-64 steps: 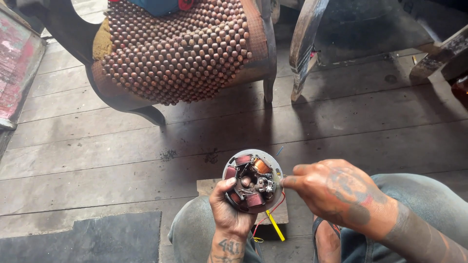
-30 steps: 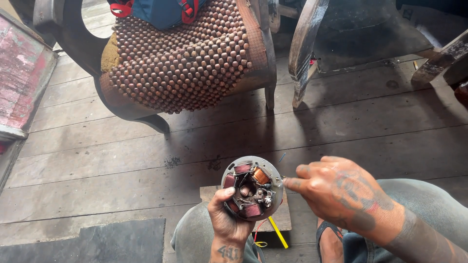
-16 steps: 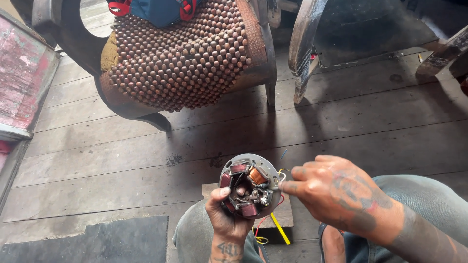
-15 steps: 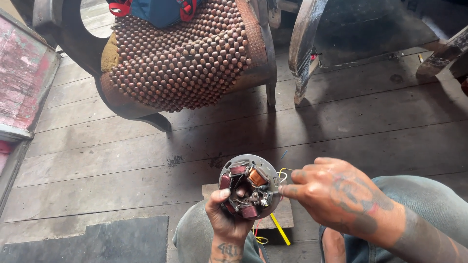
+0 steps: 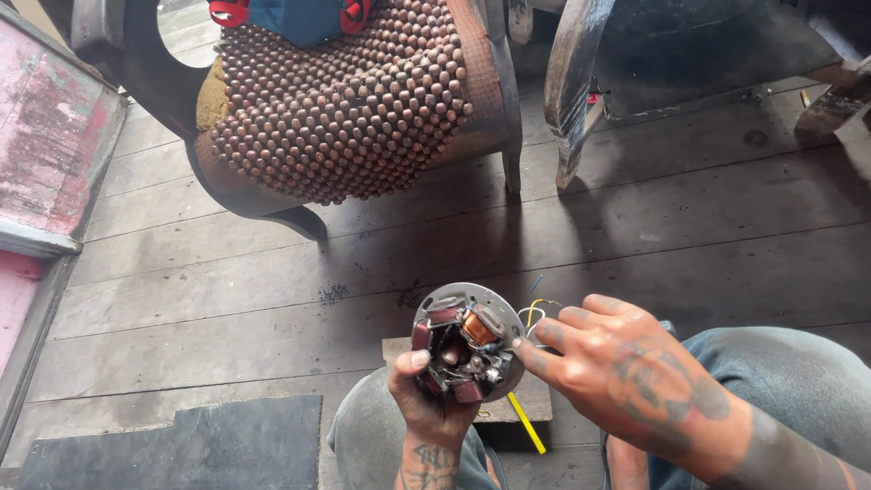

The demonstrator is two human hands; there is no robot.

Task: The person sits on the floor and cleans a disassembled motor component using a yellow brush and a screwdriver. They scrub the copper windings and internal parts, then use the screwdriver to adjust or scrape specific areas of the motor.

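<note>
Left of the beaded chair seat (image 5: 349,100) leans a worn pink and red panel (image 5: 50,154); a blue pouch (image 5: 295,16) with red straps lies at the seat's top edge. In front of the seat, the left hand (image 5: 431,399) clamps a round stator plate (image 5: 467,342) from below, thumb on its left rim. The right hand (image 5: 626,372) pinches the plate's right rim beside its yellow wires (image 5: 535,313), above a wooden block (image 5: 535,404).

Dull grey metal stator plate (image 5: 467,340) with glossy copper coils; rough, worn wooden floorboards (image 5: 272,272).
</note>
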